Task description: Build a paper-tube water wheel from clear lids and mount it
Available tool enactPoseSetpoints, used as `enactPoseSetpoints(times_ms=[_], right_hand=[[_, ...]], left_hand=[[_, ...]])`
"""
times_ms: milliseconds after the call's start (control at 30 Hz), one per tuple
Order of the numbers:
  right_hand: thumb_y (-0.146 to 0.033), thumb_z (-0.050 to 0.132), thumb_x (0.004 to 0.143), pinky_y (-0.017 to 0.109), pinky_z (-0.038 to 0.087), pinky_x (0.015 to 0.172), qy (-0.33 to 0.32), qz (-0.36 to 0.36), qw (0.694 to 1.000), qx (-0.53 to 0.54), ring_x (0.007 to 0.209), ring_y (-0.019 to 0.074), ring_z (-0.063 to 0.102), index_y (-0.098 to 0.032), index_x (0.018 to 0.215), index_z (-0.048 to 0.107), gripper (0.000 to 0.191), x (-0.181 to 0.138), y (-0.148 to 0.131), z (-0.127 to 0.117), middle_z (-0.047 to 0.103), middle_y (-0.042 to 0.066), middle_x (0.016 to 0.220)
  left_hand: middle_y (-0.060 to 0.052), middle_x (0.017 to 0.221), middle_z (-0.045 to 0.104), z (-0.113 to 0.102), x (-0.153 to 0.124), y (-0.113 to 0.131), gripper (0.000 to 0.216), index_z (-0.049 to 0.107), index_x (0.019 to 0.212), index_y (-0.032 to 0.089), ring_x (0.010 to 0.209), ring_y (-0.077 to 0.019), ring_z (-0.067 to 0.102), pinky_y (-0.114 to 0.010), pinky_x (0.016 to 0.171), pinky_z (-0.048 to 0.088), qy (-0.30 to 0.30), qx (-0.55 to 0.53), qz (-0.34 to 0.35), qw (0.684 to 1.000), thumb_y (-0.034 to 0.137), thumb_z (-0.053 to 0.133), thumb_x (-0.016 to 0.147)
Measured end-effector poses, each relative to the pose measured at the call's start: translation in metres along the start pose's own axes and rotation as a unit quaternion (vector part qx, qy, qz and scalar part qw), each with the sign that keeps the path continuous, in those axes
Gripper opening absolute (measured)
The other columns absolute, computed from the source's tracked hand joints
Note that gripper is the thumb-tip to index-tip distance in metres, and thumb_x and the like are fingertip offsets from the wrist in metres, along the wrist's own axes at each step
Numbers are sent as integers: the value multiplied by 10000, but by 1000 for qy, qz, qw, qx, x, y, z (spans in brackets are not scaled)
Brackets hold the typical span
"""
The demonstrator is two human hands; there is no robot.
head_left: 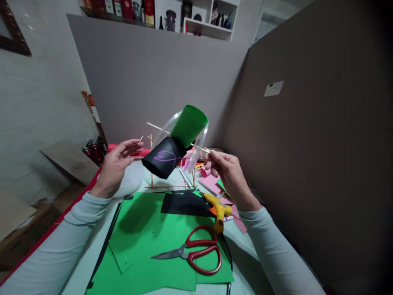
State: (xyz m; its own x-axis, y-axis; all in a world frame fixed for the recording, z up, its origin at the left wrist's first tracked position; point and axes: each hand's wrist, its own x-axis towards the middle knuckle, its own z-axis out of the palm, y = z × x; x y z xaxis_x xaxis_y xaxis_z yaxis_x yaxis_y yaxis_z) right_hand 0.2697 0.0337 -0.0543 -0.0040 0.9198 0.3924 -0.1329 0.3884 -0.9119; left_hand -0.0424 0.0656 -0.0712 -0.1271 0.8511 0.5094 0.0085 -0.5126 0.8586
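My right hand (225, 168) pinches one end of a thin wooden stick (156, 127), holding it above the table. On the stick hang a green paper tube (188, 125), a black paper tube (166, 157) with purple scribbles, and a bent strip of clear plastic (202, 139). How these join is hidden behind the tubes. My left hand (118, 164) is raised beside the black tube, its fingers apart. Near its fingertips a short pale stick tip shows; whether the fingers touch it I cannot tell. Behind the tubes stands a small frame of wooden sticks (172, 187).
Green sheets (147, 241) cover the near table, with red-handled scissors (196, 254) on top. A yellow glue gun (219, 211) lies to the right by a black sheet (184, 205). Pink paper (211, 184) is behind it. Grey partitions (159, 73) rise at the back and right.
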Motion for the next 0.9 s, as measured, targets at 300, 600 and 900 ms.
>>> enactPoseSetpoints(times_ms=[300,600,900], right_hand=[[-544,790,817,186,329,387,-35,43,998,29,396,49,440,-146,731,757,408,-5,-9,4,683,22,571],[-559,814,789,166,292,336,-64,57,995,52,339,30,367,-156,677,715,429,-11,-21,7,643,0,502],[-560,832,786,150,296,348,-40,52,996,59,349,19,400,-139,703,735,440,-9,-18,5,672,14,524]], left_hand=[[-172,1426,686,8,-5,6,559,637,1371,198,1342,-341,638,-569,1183,478,-44,-85,-65,993,332,750,839],[-97,1406,720,14,-16,22,685,544,1524,296,1392,-339,596,-540,1213,433,-111,-41,-17,993,494,745,899],[-104,1112,817,23,-25,18,543,747,1310,246,1013,-310,766,-451,923,632,-161,-66,-44,984,598,702,899]])
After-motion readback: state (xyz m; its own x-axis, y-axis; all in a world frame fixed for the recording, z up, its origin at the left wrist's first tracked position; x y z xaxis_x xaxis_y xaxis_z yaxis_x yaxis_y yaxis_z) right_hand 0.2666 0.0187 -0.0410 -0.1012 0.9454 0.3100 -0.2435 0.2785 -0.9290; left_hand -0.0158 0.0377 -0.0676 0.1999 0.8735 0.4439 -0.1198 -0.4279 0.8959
